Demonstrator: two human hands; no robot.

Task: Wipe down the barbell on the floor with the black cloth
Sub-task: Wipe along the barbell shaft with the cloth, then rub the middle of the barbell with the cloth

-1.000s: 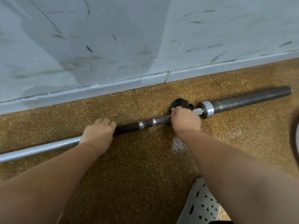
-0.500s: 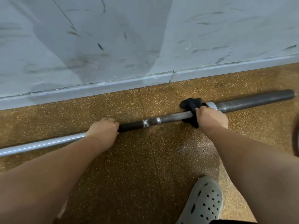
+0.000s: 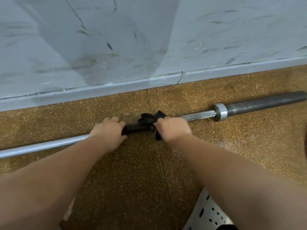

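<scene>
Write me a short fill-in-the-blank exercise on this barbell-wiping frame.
1. The right hand holds the ___ cloth on the barbell.
2. The left hand grips the barbell to the cloth's ___.
3. The silver collar lies to the ___ of both hands.
4. The barbell lies on the speckled floor beside a ___.
Missing words: black; left; right; wall.

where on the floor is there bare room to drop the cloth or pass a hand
Bare floor lies between the forearms, near side of the barbell; a strip runs between baseboard and bar; more lies below the dark sleeve, right. Crowded: mid-bar, where left hand and right hand with the black cloth sit close, and by the shoe.
</scene>
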